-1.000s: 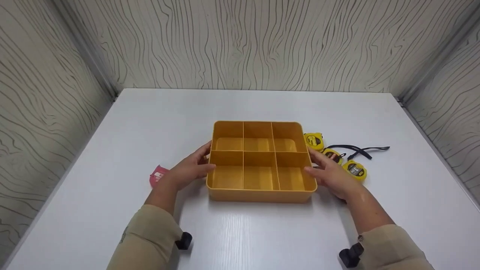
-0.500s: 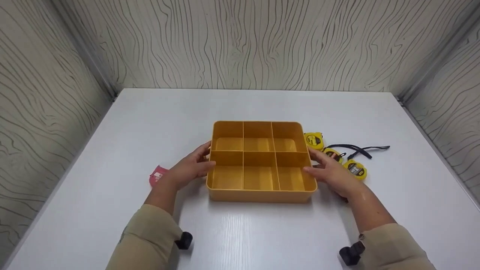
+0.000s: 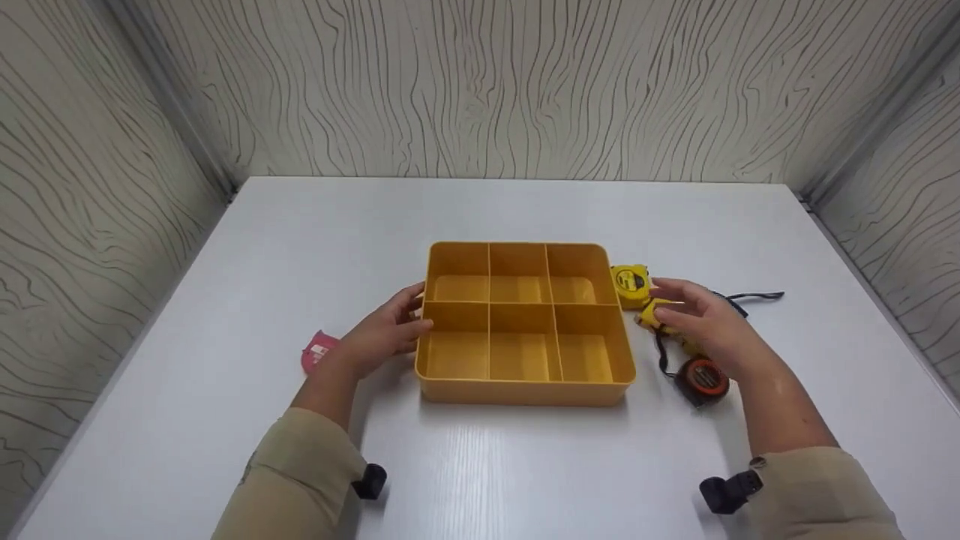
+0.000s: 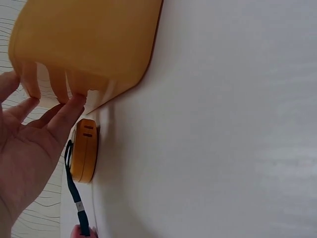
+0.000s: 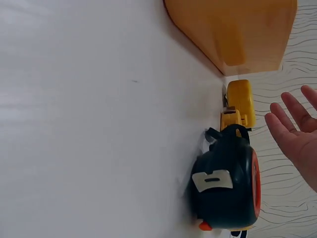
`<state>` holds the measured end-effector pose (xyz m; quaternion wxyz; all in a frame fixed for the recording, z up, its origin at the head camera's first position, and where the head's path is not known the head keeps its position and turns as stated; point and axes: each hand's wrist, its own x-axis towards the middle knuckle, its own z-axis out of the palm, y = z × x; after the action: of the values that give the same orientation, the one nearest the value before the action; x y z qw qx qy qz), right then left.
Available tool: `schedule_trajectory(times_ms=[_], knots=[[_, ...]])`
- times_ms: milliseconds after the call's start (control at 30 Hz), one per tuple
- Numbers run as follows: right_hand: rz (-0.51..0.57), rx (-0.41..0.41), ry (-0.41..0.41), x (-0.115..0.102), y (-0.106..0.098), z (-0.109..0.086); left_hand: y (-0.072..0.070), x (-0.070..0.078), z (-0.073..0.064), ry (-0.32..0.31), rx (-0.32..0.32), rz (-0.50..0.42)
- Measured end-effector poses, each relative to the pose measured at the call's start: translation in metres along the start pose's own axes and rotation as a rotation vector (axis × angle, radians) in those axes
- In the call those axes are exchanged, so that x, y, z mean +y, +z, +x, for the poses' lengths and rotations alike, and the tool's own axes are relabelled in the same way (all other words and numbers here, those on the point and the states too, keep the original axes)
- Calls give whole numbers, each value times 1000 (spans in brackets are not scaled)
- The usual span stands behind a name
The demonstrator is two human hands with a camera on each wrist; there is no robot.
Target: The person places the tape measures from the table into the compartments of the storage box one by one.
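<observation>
An orange-yellow box (image 3: pixel 525 391) with six-way style dividers sits mid-table. My left hand (image 3: pixel 379 337) rests its fingertips against the box's left wall, thumb at the rim. Fingers apart, my right hand (image 3: pixel 705 326) hovers over the tape measures right of the box, holding nothing. Beside the box's right wall lies a yellow tape measure (image 3: pixel 630 283). Another yellow tape measure (image 3: pixel 657 316) is under my right fingertips; contact cannot be told. Nearer the front lies a dark tape measure (image 3: pixel 703 379) with an orange ring. My right hand partly hides more yellow behind it.
A pink tape-measure-like thing (image 3: pixel 319 351) lies left of my left wrist. The left wrist view shows an orange-yellow tape measure (image 4: pixel 85 151) with a dark strap below the hand. A patterned wall (image 3: pixel 480 90) closes the table's back.
My right hand has left the box's right side and moved right, over the tape measures. The dark tape measure has come into sight. My left hand and the box stay almost in place.
</observation>
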<state>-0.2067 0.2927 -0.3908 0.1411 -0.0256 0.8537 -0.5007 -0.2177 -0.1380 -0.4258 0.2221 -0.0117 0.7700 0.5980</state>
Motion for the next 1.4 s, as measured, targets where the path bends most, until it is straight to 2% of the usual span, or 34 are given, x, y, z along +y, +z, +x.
schedule_trajectory(times_ms=[167,367,500,667,833,1033,1233,1400], knots=[[-18,66,-29,5,-19,-7,1,1,-1,-8,8,4],[-27,146,-46,22,-41,-15,1,1,-1,-15,22,9],[-31,183,-21,40,-53,-20,1,1,0,-9,23,12],[-100,216,29,61,-61,-24,1,0,1,5,17,8],[-124,203,48,74,-62,-24,0,-1,1,16,9,-15],[-65,149,93,83,-57,-21,-1,-2,1,14,10,-12],[-40,130,151,90,-51,-20,1,-2,0,15,15,-5],[-33,111,163,95,-48,-18,2,-1,-1,6,26,-3]])
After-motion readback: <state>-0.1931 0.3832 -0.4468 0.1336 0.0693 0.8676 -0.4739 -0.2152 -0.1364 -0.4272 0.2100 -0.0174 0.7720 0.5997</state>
